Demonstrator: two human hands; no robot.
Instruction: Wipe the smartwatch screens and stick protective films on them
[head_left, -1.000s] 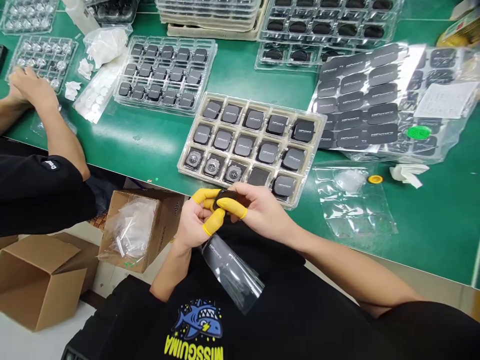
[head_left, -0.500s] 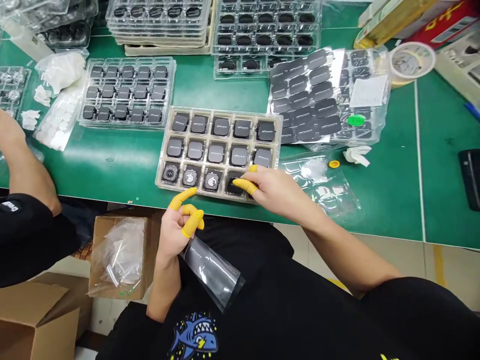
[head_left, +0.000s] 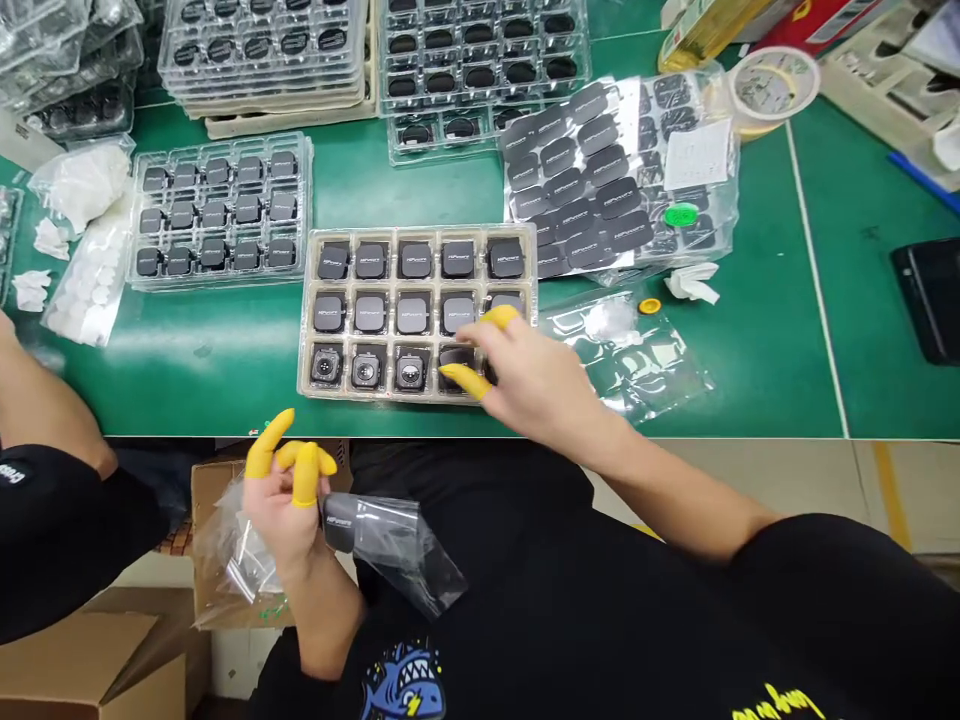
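Observation:
My left hand [head_left: 289, 515], with yellow finger cots, is raised in front of the table edge, index finger pointing up. Its curled lower fingers and palm hold a strip of clear plastic film [head_left: 397, 545] with a black printed label at its upper end. My right hand [head_left: 529, 375], also in yellow cots, hovers over the bottom row of a beige tray [head_left: 305, 345], thumb and fingers apart. Beneath them sits a black square piece [head_left: 456, 358], partly hidden. Three watch-like modules [head_left: 366, 370] with bare round backs lie to its left. Black labelled squares [head_left: 414, 315] fill the upper rows.
Another filled tray [head_left: 217, 215] lies left; stacked trays [head_left: 262, 60] stand behind. Label sheets [head_left: 577, 180], a tape roll [head_left: 772, 90] and a plastic bag [head_left: 630, 370] lie right. At far left is another person's arm [head_left: 45, 400]. Cardboard boxes [head_left: 97, 650] stand below.
My left hand has moved left and down with the film strip, away from the tray. My right hand stays over the bottom row, its thumb and fingers spread wider. The view has shifted.

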